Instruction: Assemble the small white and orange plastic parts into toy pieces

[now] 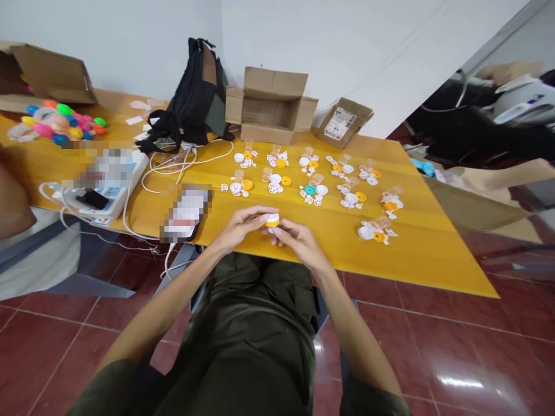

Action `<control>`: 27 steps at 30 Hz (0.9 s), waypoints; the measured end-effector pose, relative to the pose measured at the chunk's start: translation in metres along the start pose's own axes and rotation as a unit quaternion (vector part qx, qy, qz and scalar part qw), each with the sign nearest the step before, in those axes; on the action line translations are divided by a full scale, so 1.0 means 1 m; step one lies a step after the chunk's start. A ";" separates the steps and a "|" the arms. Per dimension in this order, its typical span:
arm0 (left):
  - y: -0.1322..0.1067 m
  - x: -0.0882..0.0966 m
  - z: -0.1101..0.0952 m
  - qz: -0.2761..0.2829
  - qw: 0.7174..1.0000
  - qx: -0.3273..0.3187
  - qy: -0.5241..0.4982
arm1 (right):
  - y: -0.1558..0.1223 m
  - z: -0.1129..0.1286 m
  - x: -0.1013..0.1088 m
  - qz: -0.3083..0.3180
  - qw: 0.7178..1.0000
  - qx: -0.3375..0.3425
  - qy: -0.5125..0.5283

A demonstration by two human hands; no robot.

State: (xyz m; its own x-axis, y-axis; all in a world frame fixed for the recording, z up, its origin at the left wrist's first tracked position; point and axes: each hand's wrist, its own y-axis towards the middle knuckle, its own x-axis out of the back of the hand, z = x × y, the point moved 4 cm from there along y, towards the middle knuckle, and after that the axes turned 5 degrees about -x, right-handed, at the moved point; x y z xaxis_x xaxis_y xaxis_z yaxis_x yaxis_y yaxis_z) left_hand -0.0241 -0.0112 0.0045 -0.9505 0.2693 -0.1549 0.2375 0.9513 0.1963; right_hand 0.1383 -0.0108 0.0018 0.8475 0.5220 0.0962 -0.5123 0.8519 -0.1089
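Observation:
Near the table's front edge I hold a small white-and-orange round plastic piece (272,220) between both hands. The thumb and fingers of my left hand (244,224) close on its left side and top. My right hand (300,238) pinches from the right at its lower part, where a white bit shows; the fingers hide its exact shape. Beyond my hands lie several small groups of plastic parts: clear cups (266,174), orange discs (285,181), white round caps (321,189) and white openwork pieces (275,188). One group has a teal disc (309,189).
A phone (187,212) and a power strip (108,190) with white cables lie to the left. Behind stand a black backpack (197,98), an open cardboard box (272,134) and a smaller box (344,124). Coloured plastic pieces (65,124) are piled at far left, beside another person's arm (13,196).

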 end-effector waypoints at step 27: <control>0.001 0.002 0.007 -0.053 0.999 0.006 0.005 | 0.007 -0.008 0.002 -0.162 0.984 -0.001 0.069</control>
State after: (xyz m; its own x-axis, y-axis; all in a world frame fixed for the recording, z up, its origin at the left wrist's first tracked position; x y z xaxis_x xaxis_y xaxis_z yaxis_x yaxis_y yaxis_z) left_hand -0.0246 -0.0082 -0.0027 -0.9723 0.1663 -0.1640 0.1386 0.9760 0.1681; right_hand 0.1378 -0.0038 -0.0067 0.9771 0.2125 -0.0081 -0.2122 0.9724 -0.0967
